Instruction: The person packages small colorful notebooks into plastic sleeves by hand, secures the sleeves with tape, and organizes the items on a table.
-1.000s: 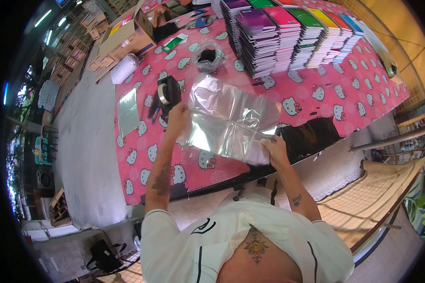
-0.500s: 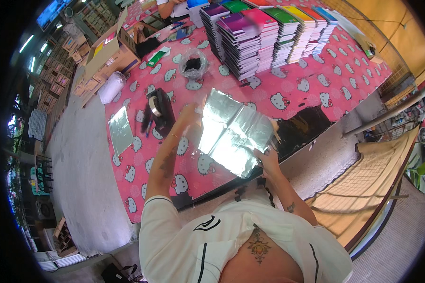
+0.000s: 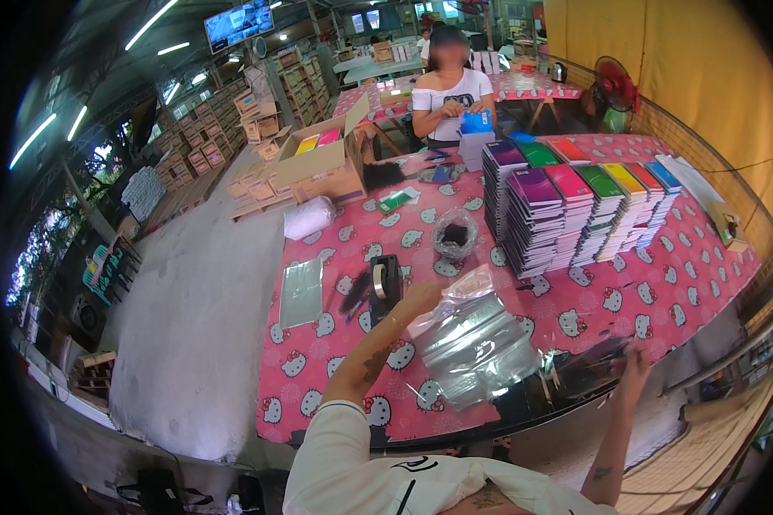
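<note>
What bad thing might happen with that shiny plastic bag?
The left hand holds the clear plastic bag by one corner only, so it might slip or crumple. The right hand is off it, at the table edge. The dangling bag might also brush the tape dispenser beside it.

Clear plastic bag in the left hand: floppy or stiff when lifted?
Probably floppy: the bag crumples and sags below the left hand. Likely very light, held by one edge. Its glossy film may be slippery.

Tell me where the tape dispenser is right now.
In the head view, the black tape dispenser stands on the pink table, left of centre, just above the left hand holding the clear plastic bag.
</note>
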The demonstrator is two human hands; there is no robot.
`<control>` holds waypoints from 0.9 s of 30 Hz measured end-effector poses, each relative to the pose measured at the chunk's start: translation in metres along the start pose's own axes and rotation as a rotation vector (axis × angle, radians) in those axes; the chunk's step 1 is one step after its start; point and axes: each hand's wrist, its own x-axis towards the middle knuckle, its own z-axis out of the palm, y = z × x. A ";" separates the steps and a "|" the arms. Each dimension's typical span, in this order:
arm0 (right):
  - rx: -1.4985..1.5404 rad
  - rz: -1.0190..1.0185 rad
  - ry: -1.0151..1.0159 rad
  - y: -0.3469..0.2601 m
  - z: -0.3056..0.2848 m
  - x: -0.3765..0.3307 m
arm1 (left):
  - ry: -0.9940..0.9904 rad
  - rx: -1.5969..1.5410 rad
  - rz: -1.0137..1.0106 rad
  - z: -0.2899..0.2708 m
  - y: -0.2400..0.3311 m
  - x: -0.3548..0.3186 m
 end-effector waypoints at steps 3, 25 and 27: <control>-0.039 -0.244 -0.037 -0.029 0.007 0.012 | 0.029 -0.091 0.057 0.003 0.006 0.023; -0.819 -0.802 -1.601 0.103 0.181 -0.086 | 0.861 -0.191 0.042 -0.142 0.068 0.011; -0.832 -0.795 -1.665 0.085 0.179 -0.103 | 0.861 -0.180 0.169 -0.181 0.107 -0.031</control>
